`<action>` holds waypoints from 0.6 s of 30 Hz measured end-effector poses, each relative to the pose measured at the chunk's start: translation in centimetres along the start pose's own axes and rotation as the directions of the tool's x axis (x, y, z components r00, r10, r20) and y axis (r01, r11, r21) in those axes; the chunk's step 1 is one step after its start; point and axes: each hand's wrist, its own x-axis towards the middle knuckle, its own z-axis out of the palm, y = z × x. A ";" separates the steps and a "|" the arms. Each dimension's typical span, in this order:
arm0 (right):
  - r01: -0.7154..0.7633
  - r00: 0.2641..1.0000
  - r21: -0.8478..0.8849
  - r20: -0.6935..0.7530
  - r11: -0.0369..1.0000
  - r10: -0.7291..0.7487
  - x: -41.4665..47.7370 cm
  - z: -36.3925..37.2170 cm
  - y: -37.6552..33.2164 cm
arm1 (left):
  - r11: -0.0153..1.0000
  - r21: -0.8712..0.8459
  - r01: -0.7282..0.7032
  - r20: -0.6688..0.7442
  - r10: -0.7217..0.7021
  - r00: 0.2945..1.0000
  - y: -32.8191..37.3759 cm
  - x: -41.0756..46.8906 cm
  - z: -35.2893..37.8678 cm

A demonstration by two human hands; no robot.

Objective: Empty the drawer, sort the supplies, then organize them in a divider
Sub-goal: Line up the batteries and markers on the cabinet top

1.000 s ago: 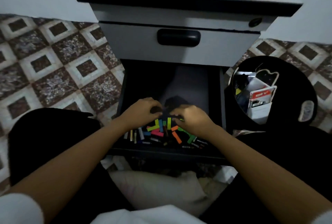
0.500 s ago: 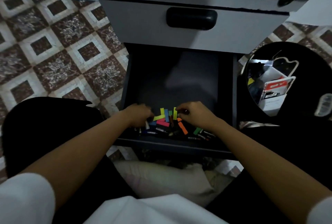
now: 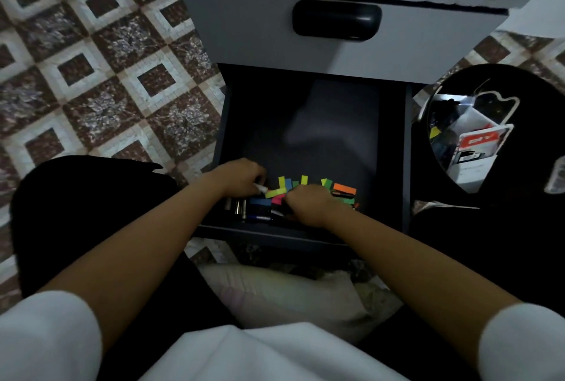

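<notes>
At the front edge of the one open drawer (image 3: 305,136), one heap of coloured supplies (image 3: 276,192), too overlapped to count, is being handled by two hands. One white piece (image 3: 260,187) is being pinched by the left hand (image 3: 241,177). The right hand (image 3: 307,201) is being curled onto the heap, and its hold cannot be told. The drawer's back half is being left open.

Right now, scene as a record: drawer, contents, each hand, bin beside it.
drawer: bottom drawer pulled open
contents: coloured strips, metal cylinders and a pen, heaped at the front
left hand: fingers curled at a white-tipped stick; hold unclear
right hand: curled over the strips; hold hidden
above: upper drawer shut
bin: black round bin right of the drawer, packaging inside
</notes>
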 end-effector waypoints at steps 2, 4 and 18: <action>0.020 1.000 -0.097 -0.013 0.995 -0.021 0.4 0.2 -0.6 | 1.000 -0.022 0.020 -0.001 -0.020 1.000 0.1 -0.1 0.0; 0.012 1.000 -0.095 -0.021 0.995 -0.014 0.7 0.4 -0.9 | 0.999 -0.026 0.034 0.020 -0.034 0.999 0.4 -0.2 -0.1; -0.113 0.992 0.652 0.037 0.750 0.117 -1.5 -2.8 5.0 | 0.998 0.028 -0.056 0.228 0.048 0.973 1.8 0.0 2.1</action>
